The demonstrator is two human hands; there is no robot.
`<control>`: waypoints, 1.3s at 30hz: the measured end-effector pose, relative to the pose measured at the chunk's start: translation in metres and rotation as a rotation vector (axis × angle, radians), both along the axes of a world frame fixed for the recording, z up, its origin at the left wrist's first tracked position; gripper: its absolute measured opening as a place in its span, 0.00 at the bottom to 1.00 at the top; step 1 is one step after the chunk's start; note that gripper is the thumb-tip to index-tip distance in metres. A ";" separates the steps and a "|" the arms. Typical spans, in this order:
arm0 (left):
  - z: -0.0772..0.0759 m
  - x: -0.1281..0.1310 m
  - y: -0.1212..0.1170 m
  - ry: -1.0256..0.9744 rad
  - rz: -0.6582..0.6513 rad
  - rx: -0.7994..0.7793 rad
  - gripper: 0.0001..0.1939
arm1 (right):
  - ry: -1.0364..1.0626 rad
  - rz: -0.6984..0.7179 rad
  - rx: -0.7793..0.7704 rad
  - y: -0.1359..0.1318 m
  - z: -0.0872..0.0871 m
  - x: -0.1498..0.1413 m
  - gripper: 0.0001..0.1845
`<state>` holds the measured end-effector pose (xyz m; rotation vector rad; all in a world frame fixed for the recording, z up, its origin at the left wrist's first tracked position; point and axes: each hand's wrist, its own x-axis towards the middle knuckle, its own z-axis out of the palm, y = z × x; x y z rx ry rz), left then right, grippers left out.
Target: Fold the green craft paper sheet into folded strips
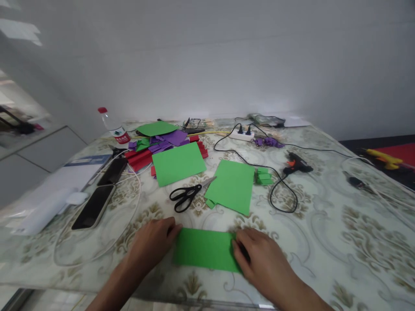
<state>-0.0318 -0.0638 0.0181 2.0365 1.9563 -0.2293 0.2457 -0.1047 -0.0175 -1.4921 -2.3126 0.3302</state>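
A green rectangular sheet of craft paper (207,249) lies between my hands near the table's front edge. My left hand (159,236) grips its left end, with fingers curled. At the right end, my right hand (257,252) pinches the paper between thumb and bent fingers. Just beyond it rest black-handled scissors (186,196), blades pointing right, their tips touching a larger green sheet (233,185). Another green sheet (178,163) lies farther left, over red and purple paper.
Left are two phones (95,207), a white cable and a bottle with a red cap (115,127). A black glue gun (296,164) with a looping cord lies right, near small green pieces (264,177). A white power strip (241,134) sits at the back.
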 end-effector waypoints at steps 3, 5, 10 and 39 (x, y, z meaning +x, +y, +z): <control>0.004 -0.005 0.000 -0.017 -0.011 0.017 0.17 | -0.067 0.007 -0.036 0.005 0.005 0.002 0.09; 0.008 -0.005 0.002 -0.039 -0.029 0.041 0.17 | -0.100 0.018 -0.061 0.009 0.009 0.003 0.09; 0.016 0.012 0.030 -0.193 -0.116 0.304 0.09 | -0.114 0.054 -0.042 0.031 0.022 -0.008 0.09; 0.008 0.029 0.071 -1.677 0.131 -0.263 0.16 | 0.407 0.239 -0.137 0.057 -0.004 -0.022 0.13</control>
